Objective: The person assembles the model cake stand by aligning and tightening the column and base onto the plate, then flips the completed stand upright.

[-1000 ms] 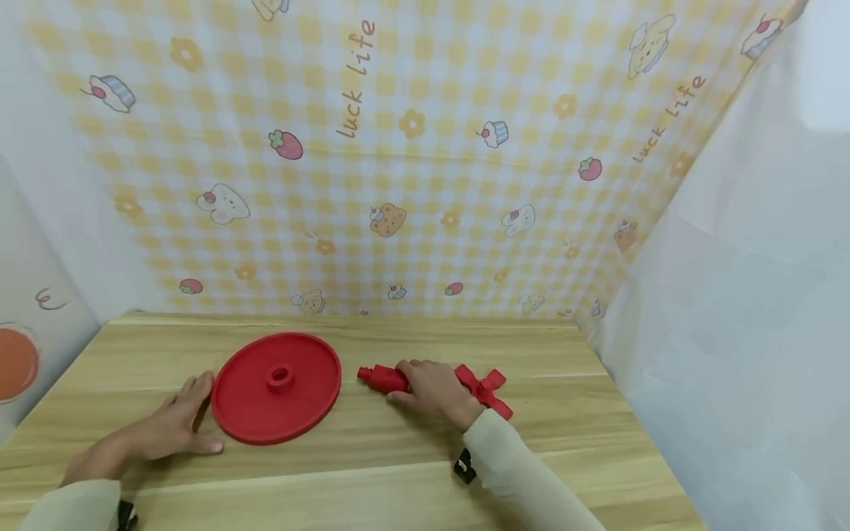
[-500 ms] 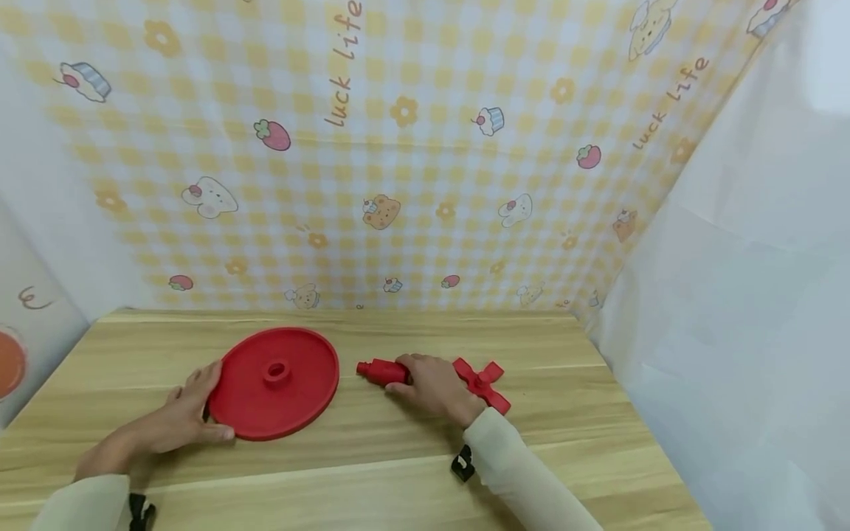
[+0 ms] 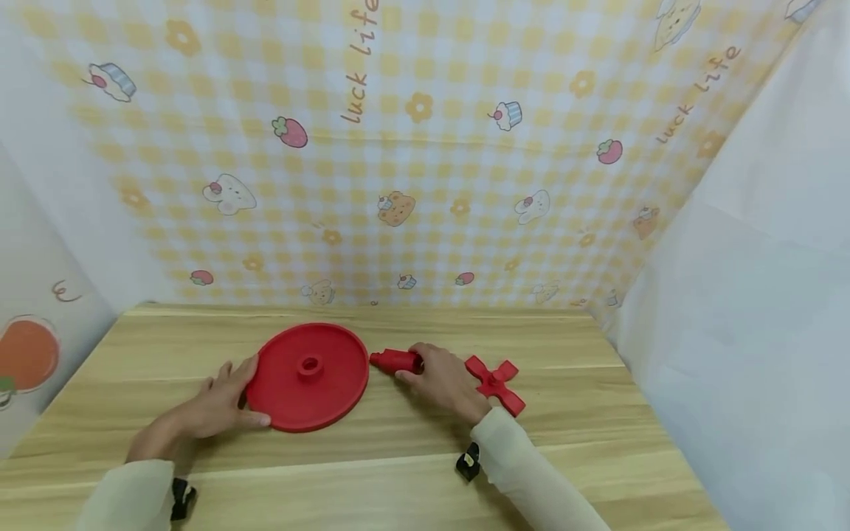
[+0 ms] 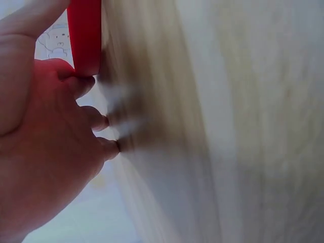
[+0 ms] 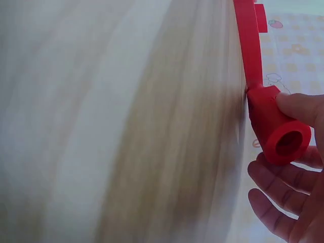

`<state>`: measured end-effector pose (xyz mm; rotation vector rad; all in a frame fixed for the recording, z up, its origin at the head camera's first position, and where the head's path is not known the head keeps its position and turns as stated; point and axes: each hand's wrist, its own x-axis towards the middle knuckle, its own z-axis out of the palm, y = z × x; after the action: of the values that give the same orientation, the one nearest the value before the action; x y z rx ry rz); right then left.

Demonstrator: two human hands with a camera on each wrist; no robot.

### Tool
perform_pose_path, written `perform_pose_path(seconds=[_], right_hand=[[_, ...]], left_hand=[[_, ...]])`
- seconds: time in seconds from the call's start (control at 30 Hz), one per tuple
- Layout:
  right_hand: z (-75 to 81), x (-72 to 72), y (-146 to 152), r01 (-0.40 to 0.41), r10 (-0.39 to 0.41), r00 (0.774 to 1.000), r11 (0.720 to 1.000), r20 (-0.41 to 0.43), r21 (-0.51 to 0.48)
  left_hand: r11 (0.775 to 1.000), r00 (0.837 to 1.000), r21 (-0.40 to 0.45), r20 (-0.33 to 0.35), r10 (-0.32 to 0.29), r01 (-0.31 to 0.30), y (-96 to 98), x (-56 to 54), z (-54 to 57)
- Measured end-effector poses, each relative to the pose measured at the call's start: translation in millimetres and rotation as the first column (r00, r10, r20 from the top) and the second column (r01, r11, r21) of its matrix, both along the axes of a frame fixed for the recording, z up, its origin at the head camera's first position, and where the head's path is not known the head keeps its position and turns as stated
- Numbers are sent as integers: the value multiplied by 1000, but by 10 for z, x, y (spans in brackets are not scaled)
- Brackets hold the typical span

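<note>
My left hand (image 3: 215, 405) holds the left edge of a round red disc (image 3: 285, 398), thumb at the front and fingers behind. The disc has a raised rim and a short hollow hub (image 3: 310, 369) in its middle. In the left wrist view bent fingertips (image 4: 83, 86) lie against its side. My right hand (image 3: 448, 383) grips a red hollow tube (image 5: 266, 116), thumb on top and fingers beneath. The tube lies on its side, its stepped narrow end at the disc's right rim; whether they touch I cannot tell. Its open end faces the right wrist camera.
A red four-armed cross piece (image 3: 511, 402) with a central peg lies just behind my right wrist. The wooden table (image 3: 319, 494) ends at a checked cloth backdrop (image 3: 425, 243). A white sheet (image 3: 750, 354) hangs at the right side.
My left hand has taken hold of the disc's edge and slid the disc right, up to the tube. The right hand and tube have stayed nearly in place; the head view has shifted a little.
</note>
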<state>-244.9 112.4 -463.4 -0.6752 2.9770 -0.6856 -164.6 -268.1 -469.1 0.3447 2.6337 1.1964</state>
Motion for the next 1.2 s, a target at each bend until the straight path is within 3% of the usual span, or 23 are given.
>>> perform_pose_path(seconds=[0.23,0.43,0.63,0.83,1.03,1.2], right_hand=[[-5,-1,-7,76,-75,997,987,15,-142],[1,-29,12,127,-127,992,964,15,-234],[64,-9,-84,67,-67,998,952,10,-300],[194,58,-223,0,15,999,941,41,-338],[314,66,-282,-47,65,997,940,41,-339],[370,31,-246,-57,65,998,954,20,-294]], left_hand=[[1000,998,6,68,12,-12,58,-16,41],[1000,998,-9,66,8,-7,143,-107,64],[1000,996,4,93,4,-5,200,-100,56],[1000,994,-3,104,-15,15,384,-128,73],[999,993,5,113,-36,35,531,-200,110],[997,989,14,126,-74,73,637,-266,109]])
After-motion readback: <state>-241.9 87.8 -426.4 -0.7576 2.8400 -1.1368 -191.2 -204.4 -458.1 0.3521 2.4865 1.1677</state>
